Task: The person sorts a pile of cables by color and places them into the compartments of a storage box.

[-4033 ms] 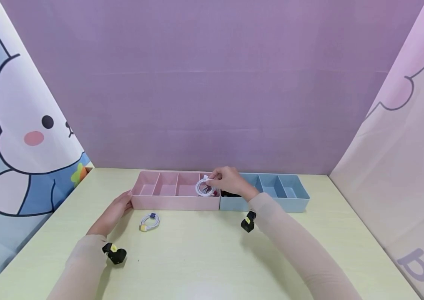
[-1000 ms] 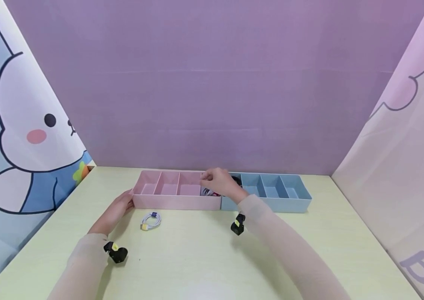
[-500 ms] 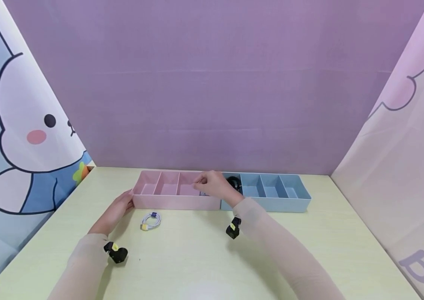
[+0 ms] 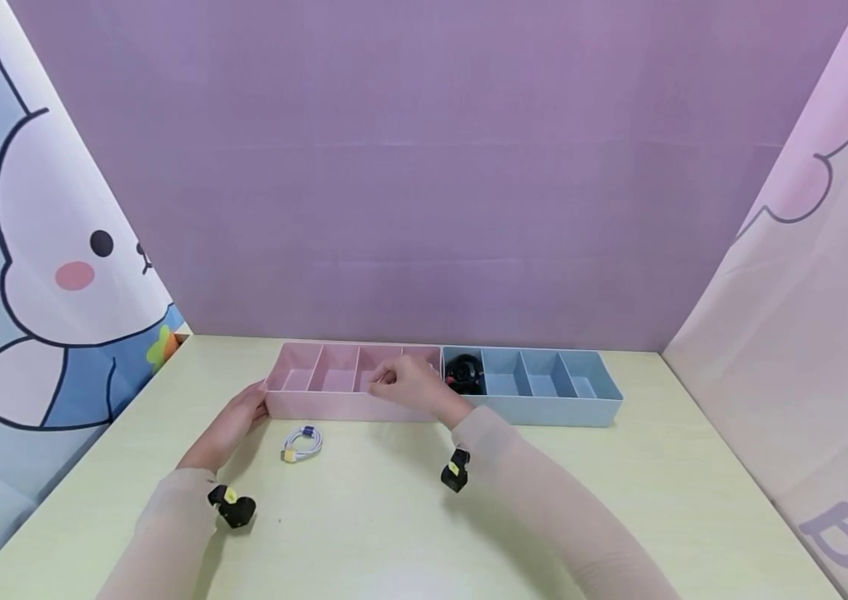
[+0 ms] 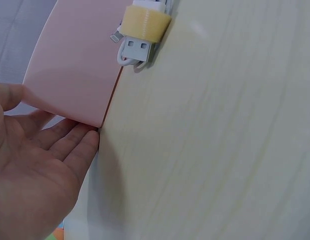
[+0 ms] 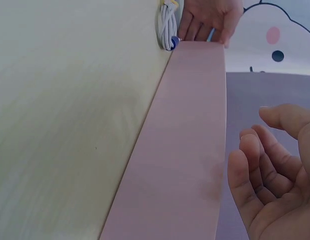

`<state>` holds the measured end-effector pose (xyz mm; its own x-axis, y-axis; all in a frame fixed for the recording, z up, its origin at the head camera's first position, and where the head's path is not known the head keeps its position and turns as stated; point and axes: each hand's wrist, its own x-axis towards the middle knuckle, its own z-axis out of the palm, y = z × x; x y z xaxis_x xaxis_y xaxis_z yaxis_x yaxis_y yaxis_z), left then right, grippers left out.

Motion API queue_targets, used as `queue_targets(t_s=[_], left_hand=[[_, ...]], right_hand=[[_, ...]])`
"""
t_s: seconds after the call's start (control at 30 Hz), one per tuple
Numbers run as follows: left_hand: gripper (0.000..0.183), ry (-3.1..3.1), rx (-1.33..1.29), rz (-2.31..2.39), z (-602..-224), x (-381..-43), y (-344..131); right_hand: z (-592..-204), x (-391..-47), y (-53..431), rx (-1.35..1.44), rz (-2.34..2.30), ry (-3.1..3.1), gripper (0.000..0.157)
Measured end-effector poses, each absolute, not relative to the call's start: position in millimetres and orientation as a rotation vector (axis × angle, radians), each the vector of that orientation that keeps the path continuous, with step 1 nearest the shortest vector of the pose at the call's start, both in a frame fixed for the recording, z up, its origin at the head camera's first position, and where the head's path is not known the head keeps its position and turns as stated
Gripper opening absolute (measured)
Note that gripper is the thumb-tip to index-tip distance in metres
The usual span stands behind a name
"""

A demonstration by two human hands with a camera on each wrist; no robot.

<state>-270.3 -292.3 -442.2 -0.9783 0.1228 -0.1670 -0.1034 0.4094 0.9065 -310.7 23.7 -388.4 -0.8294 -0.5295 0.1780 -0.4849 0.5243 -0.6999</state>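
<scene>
My left hand (image 4: 232, 423) touches the left end of the pink divided box (image 4: 341, 406) with nearly straight fingers, the thumb near its upper edge in the left wrist view. Over the box's right part hovers my right hand (image 4: 414, 386), its fingers loosely bent. In the right wrist view that hand (image 6: 280, 185) holds nothing, with a gap between thumb and fingers. A coiled white charging cable (image 4: 311, 451) lies on the table before the pink box; a yellow strap (image 5: 144, 24) binds it near its USB plug. My right hand mostly hides the pink box's rightmost compartment.
A blue divided box (image 4: 544, 410) stands end to end with the pink one. Its leftmost compartment holds a coiled black cable (image 4: 464, 373). Behind both boxes rises a purple cloth wall (image 4: 424, 183), and printed cloth hangs on either side.
Four seconds ago my right hand held a coiled white cable over the pink box's rightmost compartment. It has let go and moved left and nearer. My left hand has stayed at the box's end.
</scene>
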Motion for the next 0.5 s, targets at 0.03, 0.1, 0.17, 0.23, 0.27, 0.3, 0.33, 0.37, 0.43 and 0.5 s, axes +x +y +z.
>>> queue_targets(t_s=[0.03,0.1,0.17,0.23,0.27,0.3,0.33,0.37,0.43,0.5], left_hand=[[0.071,2.457,0.019,1.601,-442,-270,-292],[0.071,2.458,0.025,1.599,-441,-270,-292],[0.071,2.462,0.025,1.596,-441,-270,-292],[0.071,2.464,0.016,1.592,-442,-271,-292],[0.071,2.466,0.009,1.587,-442,-271,-292],[0.071,2.466,0.005,1.587,-442,-271,-292],[0.07,2.465,-0.001,1.586,-442,-271,-292],[0.07,2.463,-0.009,1.583,-442,-271,-291],[0.07,2.461,-0.028,1.575,-442,-271,-291],[0.071,2.457,-0.04,1.577,-442,-271,-291]], right_hand=[[-389,-309,22,-0.902,-1.196,2.698,0.012],[-390,-307,20,-0.911,-1.171,2.707,0.009],[-391,-306,17,-0.924,-1.159,2.715,0.008],[-392,-305,15,-0.93,-1.163,2.707,0.007],[-392,-305,14,-0.934,-1.165,2.703,0.007],[-391,-305,13,-0.938,-1.167,2.699,0.006],[-391,-304,12,-0.948,-1.171,2.693,0.006],[-391,-304,11,-0.952,-1.172,2.688,0.006],[-391,-302,8,-0.967,-1.184,2.672,0.006],[-392,-300,5,-0.982,-1.189,2.659,0.007]])
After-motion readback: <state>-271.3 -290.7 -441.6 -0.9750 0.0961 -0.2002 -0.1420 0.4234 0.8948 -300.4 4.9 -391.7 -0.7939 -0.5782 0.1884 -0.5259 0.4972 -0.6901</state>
